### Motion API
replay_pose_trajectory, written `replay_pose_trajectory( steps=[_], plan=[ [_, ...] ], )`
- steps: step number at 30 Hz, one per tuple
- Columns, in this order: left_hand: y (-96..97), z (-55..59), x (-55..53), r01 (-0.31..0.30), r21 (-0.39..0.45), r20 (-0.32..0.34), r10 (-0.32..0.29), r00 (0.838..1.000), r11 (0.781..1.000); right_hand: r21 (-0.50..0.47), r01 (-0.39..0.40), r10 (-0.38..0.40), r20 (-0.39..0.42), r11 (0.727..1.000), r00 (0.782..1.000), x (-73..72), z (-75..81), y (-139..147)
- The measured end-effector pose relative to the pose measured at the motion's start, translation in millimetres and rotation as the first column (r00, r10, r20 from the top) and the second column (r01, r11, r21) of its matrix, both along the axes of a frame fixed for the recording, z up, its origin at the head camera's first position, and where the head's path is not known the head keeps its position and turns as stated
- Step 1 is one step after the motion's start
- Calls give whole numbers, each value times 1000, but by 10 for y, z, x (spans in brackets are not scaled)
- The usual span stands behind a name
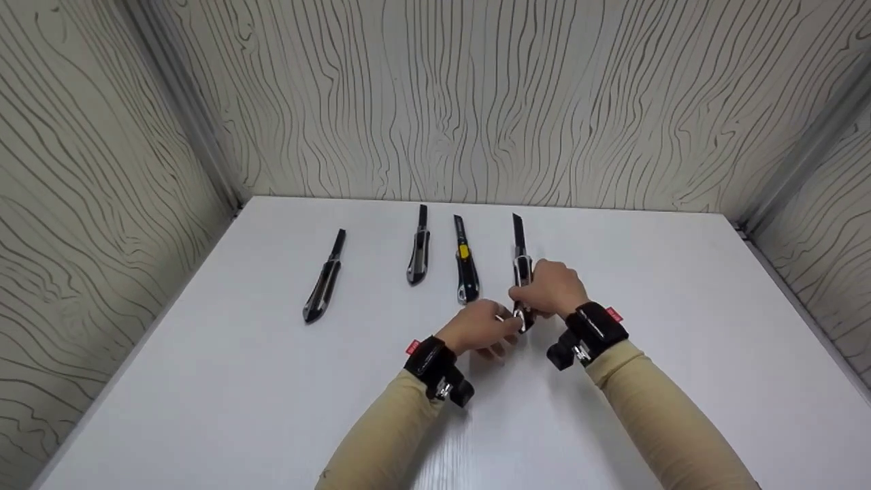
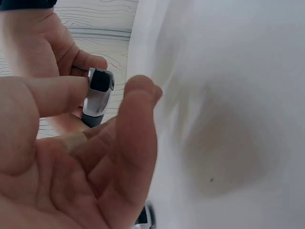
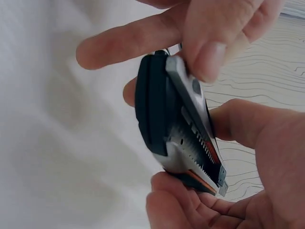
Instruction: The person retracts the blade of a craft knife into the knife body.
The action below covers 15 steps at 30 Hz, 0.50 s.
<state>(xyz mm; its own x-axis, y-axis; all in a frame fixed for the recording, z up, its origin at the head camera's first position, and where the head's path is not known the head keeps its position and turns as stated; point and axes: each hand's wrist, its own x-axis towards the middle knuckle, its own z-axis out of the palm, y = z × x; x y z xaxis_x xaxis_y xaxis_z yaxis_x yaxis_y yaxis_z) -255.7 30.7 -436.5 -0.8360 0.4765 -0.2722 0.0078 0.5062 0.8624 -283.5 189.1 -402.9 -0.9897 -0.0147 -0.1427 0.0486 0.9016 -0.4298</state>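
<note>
A silver and black utility knife (image 1: pixel 521 238), blade extended away from me, is held off the table in my right hand (image 1: pixel 552 288). In the right wrist view, that hand's thumb and fingers grip the knife's handle (image 3: pixel 157 109) from both sides. My left hand (image 1: pixel 478 325) is at the near end of the handle. Its thumb touches the silver end piece (image 3: pixel 178 74), while its other fingers extend past the knife, loosely bent. The left wrist view shows the black tip of the handle (image 2: pixel 100 80) beside the left thumb.
Left of my hands, a black knife with a yellow slider (image 1: pixel 465 252) lies on the white table (image 1: pixel 204 381). Further left lie two more silver and black knives, one mid-table (image 1: pixel 419 255) and another (image 1: pixel 324 286) near the left side. Patterned walls (image 1: pixel 449 102) enclose the table.
</note>
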Motion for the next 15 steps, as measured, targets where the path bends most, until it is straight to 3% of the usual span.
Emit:
replay_pose_trajectory(
  steps=[7,15],
  plan=[
    [-2,-83,22,22,235,118,-51,992,972,-13,-3,2,-47,1000,999,170,-20,1],
    [13,-152,75,-3,224,73,-14,997,975,-25,-2,-1,-91,1000,996,286,-83,2]
  ],
)
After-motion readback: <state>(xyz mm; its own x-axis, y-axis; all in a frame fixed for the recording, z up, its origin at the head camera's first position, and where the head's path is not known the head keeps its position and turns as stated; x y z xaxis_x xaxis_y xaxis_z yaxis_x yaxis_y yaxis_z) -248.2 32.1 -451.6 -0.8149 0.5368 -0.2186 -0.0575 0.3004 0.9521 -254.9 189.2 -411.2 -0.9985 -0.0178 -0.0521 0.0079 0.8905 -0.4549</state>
